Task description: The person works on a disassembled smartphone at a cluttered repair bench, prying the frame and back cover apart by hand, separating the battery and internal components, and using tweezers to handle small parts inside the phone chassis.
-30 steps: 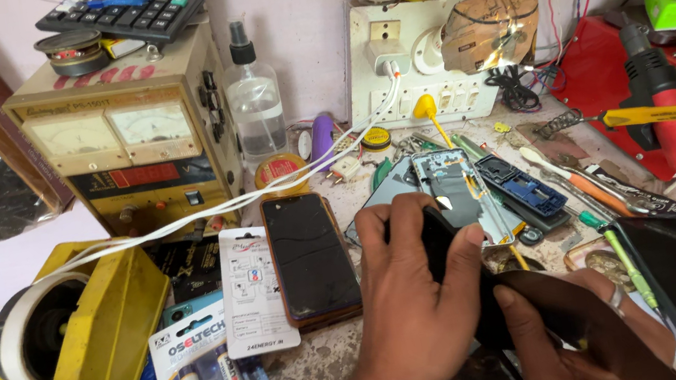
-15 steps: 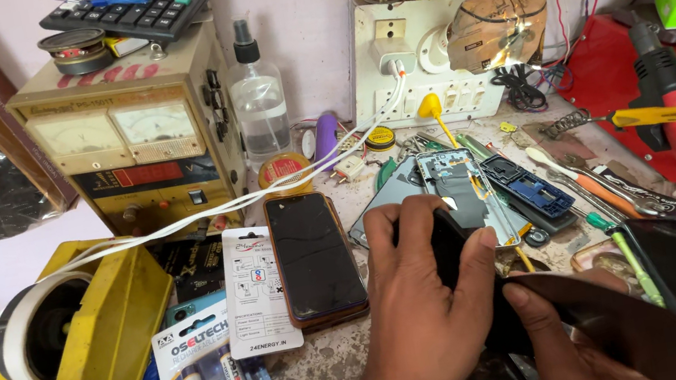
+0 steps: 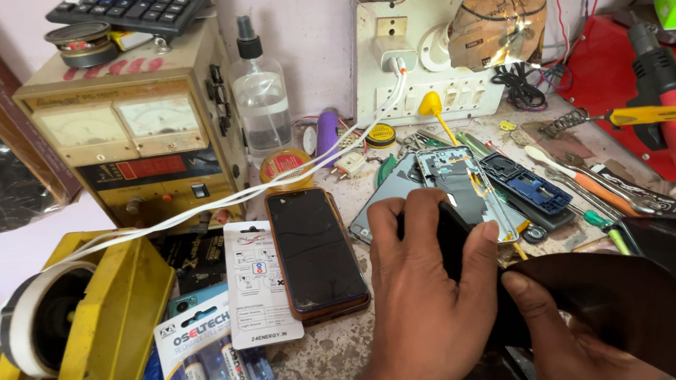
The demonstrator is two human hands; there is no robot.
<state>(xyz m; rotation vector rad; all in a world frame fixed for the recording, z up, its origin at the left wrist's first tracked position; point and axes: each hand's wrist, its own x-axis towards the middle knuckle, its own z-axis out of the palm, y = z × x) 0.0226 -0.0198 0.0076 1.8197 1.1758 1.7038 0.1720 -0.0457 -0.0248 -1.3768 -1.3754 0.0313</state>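
A blister pack of two batteries with a white-and-blue card [image 3: 203,365] is lying near left, just right of the yellow tape dispenser [image 3: 65,351]; a white rectangular card package [image 3: 258,282] is overlapping it, touching the dark smartphone [image 3: 316,248]. The left hand [image 3: 428,302] is curling its fingers around a black flat device [image 3: 454,239] at centre. The right hand [image 3: 557,318] is pinching a dark brown pouch [image 3: 645,304], now pulled closer against that device than before.
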